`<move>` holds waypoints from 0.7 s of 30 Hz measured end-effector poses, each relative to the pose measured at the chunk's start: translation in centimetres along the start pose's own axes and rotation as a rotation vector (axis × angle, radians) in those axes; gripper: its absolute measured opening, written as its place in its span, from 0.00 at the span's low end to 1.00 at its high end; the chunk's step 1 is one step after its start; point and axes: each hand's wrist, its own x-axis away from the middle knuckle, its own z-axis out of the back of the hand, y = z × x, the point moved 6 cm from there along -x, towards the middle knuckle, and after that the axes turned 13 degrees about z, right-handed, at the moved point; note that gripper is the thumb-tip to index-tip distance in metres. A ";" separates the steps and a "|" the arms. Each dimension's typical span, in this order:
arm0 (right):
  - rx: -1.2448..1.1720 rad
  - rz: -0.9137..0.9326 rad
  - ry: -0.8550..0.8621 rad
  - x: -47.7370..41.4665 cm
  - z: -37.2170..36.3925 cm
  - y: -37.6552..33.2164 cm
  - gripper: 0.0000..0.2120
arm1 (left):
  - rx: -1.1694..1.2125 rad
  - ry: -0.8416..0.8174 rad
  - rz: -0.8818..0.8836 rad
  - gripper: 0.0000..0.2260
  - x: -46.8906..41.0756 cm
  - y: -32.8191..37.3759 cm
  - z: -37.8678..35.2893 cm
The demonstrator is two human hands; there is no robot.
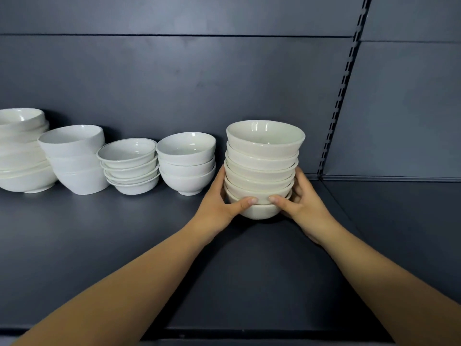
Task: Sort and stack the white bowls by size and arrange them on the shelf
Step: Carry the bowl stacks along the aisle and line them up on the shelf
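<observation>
Dark shelf [99, 245] runs full width, w/ a row of four white stacks along the back panel [174, 83]. Far left is the big-bowl stack [22, 156], partly cut by the frame edge. Next comes the tall-bowl stack [74, 161], leaning a bit. Then the shallow-dish stack [129, 166], dishes slightly askew, and the three-bowl stack [187, 163].

Right of that row, and fwd of it toward the person, is the held stack [264, 158]: approx six small bowls, nested, long axis vertical, upright. Its base is at shelf level; can't tell if its weight is on the shelf. It's just beside the three-bowl stack, not touching.

Left hand [222, 203] cups the stack's left side low down, right hand [304, 201] its right side. Fingers curl round behind, and both thumbs [245, 202] press on the front of the lowest bowls, tips nearly meeting. Neither hand is nearer: the stack sits btw them, dead ahead.

Judgement: the next move turns on depth. The row's bases lie further back, so the stack prob needs a straight push away from the body to line up, kept vertical. The grip is low, so the top bowls could rock.
</observation>
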 end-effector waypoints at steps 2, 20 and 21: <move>0.005 0.007 -0.008 -0.9 0.0 0.5 0.36 | 0.006 0.013 0.003 0.42 -0.9 -0.2 0.4; 0.007 -0.002 -0.063 -5.9 0.3 4.5 0.35 | 0.083 0.165 0.045 0.38 -5.4 -2.5 1.0; 0.008 -0.002 -0.067 -6.0 0.4 4.6 0.35 | 0.080 0.177 0.047 0.39 -5.5 -2.5 0.9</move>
